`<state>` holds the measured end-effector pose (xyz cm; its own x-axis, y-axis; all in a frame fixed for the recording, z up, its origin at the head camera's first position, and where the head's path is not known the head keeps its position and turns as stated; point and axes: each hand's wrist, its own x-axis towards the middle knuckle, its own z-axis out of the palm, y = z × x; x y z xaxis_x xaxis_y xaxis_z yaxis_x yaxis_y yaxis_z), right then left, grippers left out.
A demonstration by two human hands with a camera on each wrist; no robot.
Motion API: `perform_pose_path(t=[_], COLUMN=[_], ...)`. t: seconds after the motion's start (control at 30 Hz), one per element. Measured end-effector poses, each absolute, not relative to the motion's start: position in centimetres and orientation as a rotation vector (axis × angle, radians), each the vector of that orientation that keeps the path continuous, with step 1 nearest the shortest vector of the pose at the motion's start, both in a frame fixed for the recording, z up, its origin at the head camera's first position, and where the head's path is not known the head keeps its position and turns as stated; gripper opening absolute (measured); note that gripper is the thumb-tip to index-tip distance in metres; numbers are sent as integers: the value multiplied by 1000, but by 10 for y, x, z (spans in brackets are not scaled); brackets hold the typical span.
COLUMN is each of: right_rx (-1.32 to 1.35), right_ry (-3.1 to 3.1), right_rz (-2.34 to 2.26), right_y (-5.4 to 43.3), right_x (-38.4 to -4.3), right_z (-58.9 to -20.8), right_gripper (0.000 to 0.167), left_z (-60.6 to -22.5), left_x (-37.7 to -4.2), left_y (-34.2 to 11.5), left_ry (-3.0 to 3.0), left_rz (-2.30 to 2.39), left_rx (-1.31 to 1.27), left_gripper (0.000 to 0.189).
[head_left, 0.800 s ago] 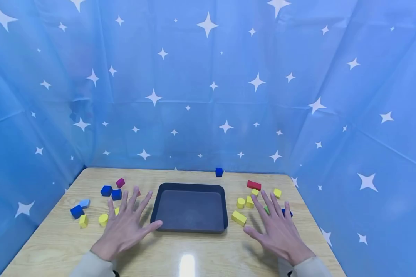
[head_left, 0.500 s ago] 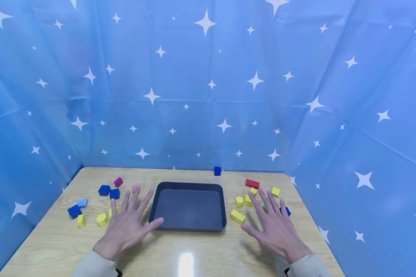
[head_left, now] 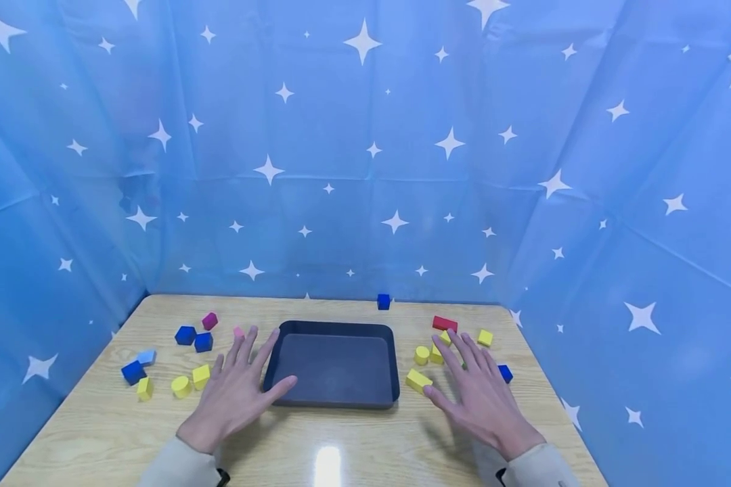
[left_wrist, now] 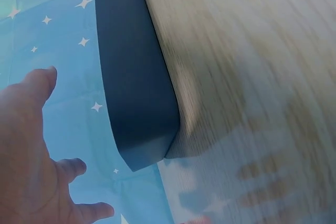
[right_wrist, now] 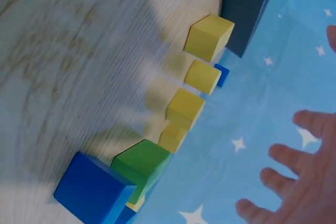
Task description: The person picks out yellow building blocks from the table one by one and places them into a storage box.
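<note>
My left hand, fingers spread and palm down, hovers by the left front corner of a dark tray. Its thumb overlaps the tray's edge in the head view, and the left wrist view shows it apart from the tray wall. My right hand hangs spread over the blocks right of the tray, holding nothing. Close to its thumb lies a long yellow block. A green block, mostly hidden in the head view, and a blue block show beneath it in the right wrist view.
Left of the tray lie several blocks, among them a blue cube, a yellow cylinder and a magenta block. A red block lies at the right, a blue cube at the back edge. Starry blue curtains surround the table.
My left hand has shifted right toward the tray, uncovering a yellow cube. The right hand has moved slightly left, its fingers closer together. The blocks and tray stay in place.
</note>
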<state>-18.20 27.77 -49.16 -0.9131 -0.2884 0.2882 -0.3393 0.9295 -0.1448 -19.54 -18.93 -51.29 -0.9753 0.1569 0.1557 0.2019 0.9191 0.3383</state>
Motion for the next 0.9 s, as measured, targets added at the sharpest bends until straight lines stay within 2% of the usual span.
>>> perform_pose_path(t=[0.9], right_rx=[499], right_ry=[-2799], right_rz=[344], right_y=[263], right_x=[-194], right_z=[-495], right_gripper=[79], left_z=[-506], left_x=[-213], left_y=[-174], left_ry=[-3005], left_rz=[-747], left_rx=[-186], left_gripper=[101])
